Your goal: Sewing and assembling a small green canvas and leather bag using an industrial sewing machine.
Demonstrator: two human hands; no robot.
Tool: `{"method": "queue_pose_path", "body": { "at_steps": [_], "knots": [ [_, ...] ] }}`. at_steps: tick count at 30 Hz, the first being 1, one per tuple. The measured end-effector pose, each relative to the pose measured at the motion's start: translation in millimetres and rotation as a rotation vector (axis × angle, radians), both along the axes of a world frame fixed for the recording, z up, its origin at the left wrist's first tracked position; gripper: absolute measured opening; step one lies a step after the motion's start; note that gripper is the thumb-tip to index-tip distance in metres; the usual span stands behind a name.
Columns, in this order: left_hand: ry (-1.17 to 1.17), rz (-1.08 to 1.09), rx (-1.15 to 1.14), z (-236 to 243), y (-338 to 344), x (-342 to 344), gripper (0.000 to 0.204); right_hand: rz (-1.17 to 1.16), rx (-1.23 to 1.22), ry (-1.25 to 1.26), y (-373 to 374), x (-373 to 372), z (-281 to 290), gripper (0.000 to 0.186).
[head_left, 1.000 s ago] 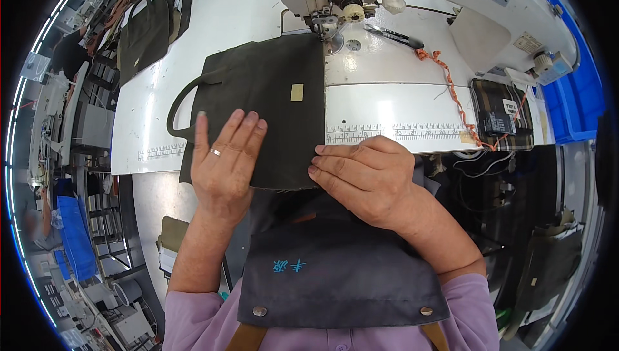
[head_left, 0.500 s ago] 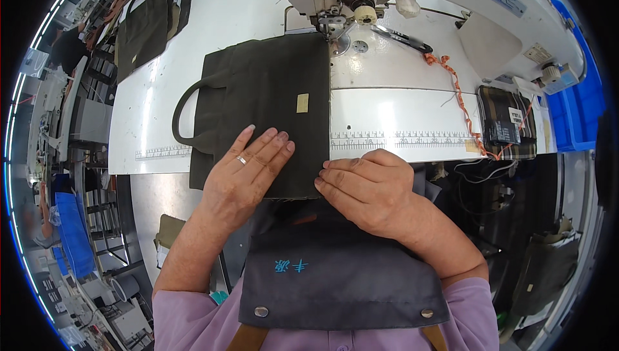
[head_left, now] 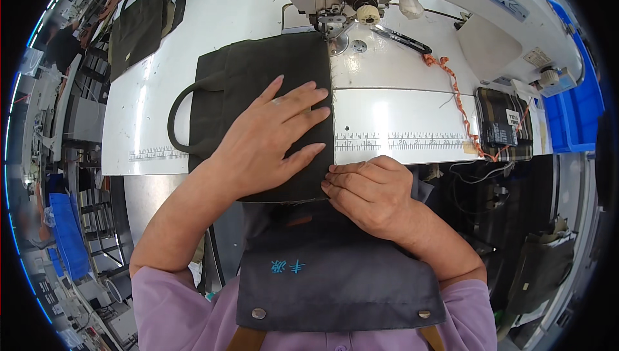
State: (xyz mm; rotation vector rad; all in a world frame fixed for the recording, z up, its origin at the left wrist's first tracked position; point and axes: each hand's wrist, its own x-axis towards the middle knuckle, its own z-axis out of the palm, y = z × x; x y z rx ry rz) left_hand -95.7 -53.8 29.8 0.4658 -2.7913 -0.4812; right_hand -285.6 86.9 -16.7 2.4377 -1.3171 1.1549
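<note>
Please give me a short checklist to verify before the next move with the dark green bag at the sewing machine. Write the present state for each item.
1. Left hand lies flat on the dark green bag: ok.
2. Right hand pinches the bag's near right corner: ok.
3. Bag's right edge runs up to the presser foot: ok.
4. Fingers are well away from the presser foot: ok.
5. Presser foot lowered onto the cloth: cannot tell.
6. Bag handle lies loose to the left, away from the needle area: ok.
</note>
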Motion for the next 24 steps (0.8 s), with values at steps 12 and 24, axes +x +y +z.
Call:
{"method": "queue_pose_path", "body": {
  "at_steps": [12,24],
  "knots": [
    [0.04,0.003,0.01,-20,-5,-17,0.051,0.013,0.073,-0.006,-4,-8,11,0.013],
    [0.157,-0.014,-0.034,-29,-57,-36,0.044,0.042,0.187,-0.024,-59,-32,24,0.009]
  ]
}}
